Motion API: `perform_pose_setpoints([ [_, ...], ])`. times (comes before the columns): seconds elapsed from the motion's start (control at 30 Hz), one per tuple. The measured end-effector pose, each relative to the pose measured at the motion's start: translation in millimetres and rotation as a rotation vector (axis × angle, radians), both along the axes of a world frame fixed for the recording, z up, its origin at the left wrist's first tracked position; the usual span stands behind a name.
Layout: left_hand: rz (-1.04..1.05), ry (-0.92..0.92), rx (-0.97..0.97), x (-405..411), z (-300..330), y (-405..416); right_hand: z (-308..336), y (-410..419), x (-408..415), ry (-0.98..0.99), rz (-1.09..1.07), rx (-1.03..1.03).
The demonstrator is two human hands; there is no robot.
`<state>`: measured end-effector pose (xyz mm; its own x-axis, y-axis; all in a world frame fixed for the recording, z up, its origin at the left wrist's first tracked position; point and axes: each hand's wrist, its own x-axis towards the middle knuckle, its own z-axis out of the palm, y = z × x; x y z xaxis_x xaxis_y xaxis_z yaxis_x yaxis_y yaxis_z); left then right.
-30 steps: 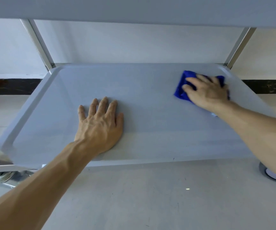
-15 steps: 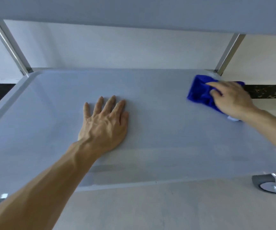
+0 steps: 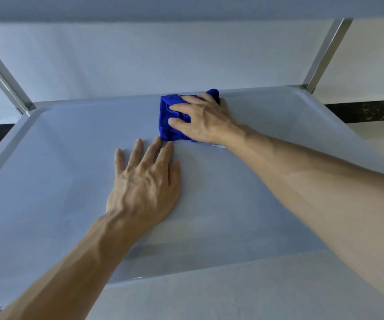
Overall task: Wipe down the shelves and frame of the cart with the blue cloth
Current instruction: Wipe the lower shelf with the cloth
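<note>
The right hand [image 3: 206,121] presses the bunched blue cloth [image 3: 171,116] flat-fingered at the shelf's [image 3: 48,158] far middle, the left hand [image 3: 143,181] lies open bracing nearby; wiping this shelf, the untouched left part likely comes next.

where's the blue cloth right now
In the head view the cloth lies at the back middle of the shelf, against its rear rim, under the right hand and just beyond the fingertips of the left hand.

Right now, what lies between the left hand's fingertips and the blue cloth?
Nothing: in the head view only a narrow strip of bare shelf separates the left hand from the blue cloth.
</note>
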<state>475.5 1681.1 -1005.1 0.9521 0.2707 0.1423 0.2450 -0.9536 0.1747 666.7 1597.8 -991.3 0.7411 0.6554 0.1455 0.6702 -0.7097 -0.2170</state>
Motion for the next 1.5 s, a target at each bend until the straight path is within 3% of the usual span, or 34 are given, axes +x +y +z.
perform_pose_setpoints([
  [0.27,0.017,-0.001,0.002,-9,1,-5,13,-7,19,0.006,0.014,-0.077],
  [0.53,0.037,-0.028,-0.044,-8,-1,-4,10,-163,82,0.037,-0.484,-0.058],
  [0.67,0.042,-0.031,-0.027,-4,1,-4,8,-205,63,0.05,-0.555,-0.025],
  [0.93,0.012,-0.038,-0.018,22,4,4,5,-210,-36,0.059,-0.238,-0.041],
  [1.07,0.002,-0.099,-0.011,27,9,5,9,-227,-77,0.123,-0.185,-0.044],
  [1.2,0.004,-0.075,0.211,17,22,-8,12,-241,-109,0.155,-0.118,-0.001],
  [1.37,-0.085,-0.094,-0.013,-17,31,0,16,-245,-130,0.187,-0.024,-0.026],
  [1.5,-0.174,-0.167,0.074,-65,41,16,15,-242,-156,0.165,0.115,-0.065],
])
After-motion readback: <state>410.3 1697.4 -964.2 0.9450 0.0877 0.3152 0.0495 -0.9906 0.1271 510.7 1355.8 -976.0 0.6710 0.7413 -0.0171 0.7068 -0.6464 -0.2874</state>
